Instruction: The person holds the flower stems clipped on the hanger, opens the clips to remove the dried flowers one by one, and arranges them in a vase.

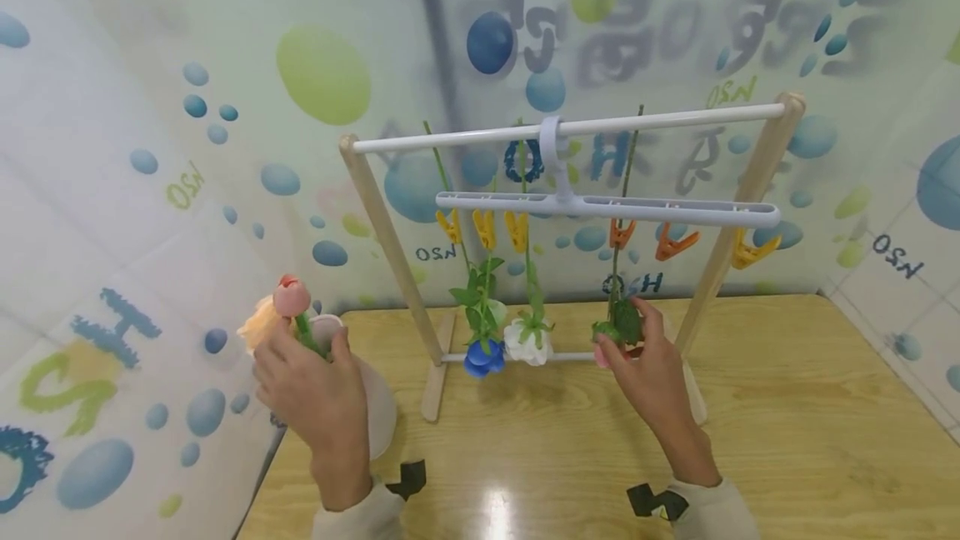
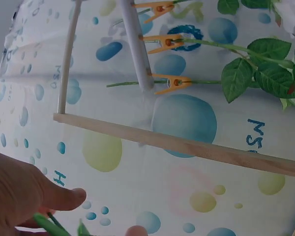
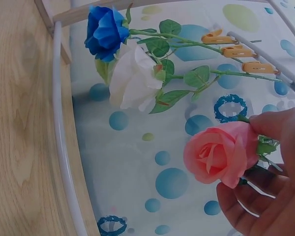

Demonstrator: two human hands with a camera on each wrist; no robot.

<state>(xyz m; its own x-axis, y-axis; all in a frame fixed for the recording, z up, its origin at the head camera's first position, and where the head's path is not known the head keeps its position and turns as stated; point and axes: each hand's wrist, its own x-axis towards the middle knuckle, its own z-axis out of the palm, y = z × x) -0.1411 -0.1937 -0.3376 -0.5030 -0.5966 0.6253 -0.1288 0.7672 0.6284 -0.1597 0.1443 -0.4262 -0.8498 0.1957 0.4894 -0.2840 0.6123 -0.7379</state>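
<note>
In the right hand (image 1: 654,373), well apart from the left hand (image 1: 311,394), pinches a pink, many-petalled rose (image 3: 216,155) hanging head-down from an orange plastic clip (image 1: 621,234) on a pale grey bar hanger (image 1: 576,207). Holds the left hand beside a pink, tulip-shaped flower (image 1: 291,297) at the mouth of a pale, rounded vase (image 1: 381,415); cannot tell whether gripping.

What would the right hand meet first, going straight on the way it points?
Most likely the pink rose, which the right hand already touches; beyond that, perhaps the patterned wall, though depth is unclear.
</note>
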